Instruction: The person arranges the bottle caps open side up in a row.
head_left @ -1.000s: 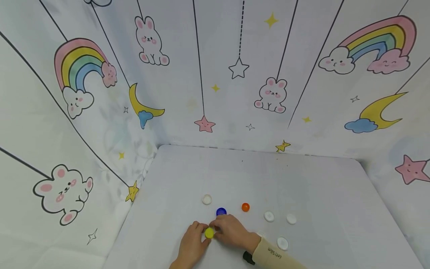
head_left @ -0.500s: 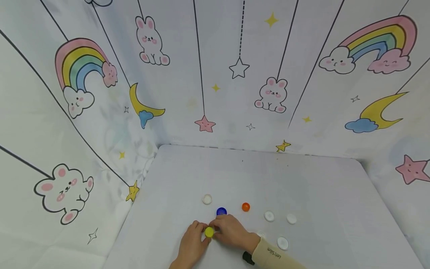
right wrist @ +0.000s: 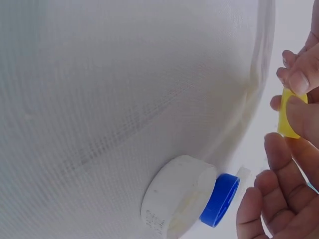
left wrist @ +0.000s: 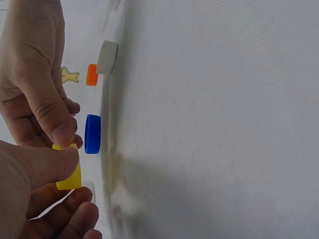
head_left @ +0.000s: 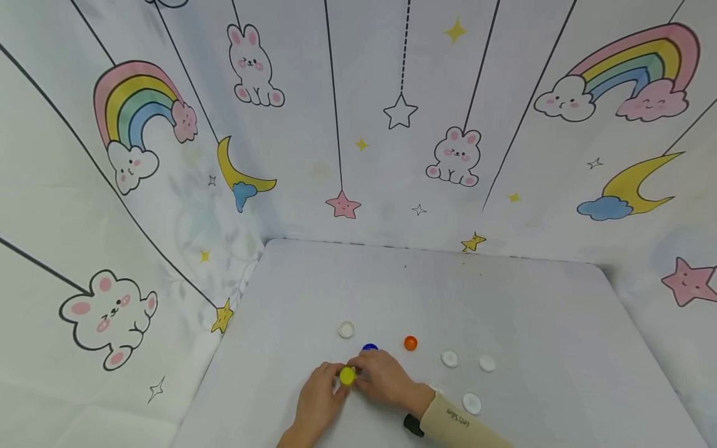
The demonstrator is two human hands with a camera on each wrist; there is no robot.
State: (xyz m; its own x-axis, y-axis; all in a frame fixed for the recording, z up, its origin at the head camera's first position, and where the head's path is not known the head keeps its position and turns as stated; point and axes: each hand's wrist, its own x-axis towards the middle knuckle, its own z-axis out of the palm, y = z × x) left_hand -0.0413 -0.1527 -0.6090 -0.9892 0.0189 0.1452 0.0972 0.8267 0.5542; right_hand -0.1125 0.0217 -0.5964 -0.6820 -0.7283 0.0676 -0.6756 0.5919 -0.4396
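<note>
A yellow bottle cap [head_left: 347,376] is held between the two hands, clear of the table in the wrist views. My left hand [head_left: 320,397] pinches it from the left with thumb and fingers. From the other side my right hand [head_left: 386,378] grips it too, thumb on the near side. In the left wrist view the yellow cap [left wrist: 70,172] stands on edge between the thumbs, partly covered by them. A blue cap [head_left: 370,347] lies just beyond the right hand, which partly hides it.
An orange cap [head_left: 411,343] and a pale ring-like cap [head_left: 346,330] lie farther back. White caps [head_left: 450,358] are scattered to the right, one [head_left: 472,404] near the right sleeve [head_left: 462,423]. A small black object [head_left: 413,425] sits beside that sleeve.
Both hands, with the yellow cap between them, have moved slightly up in the head view. More of the blue cap is now covered by the right hand.
</note>
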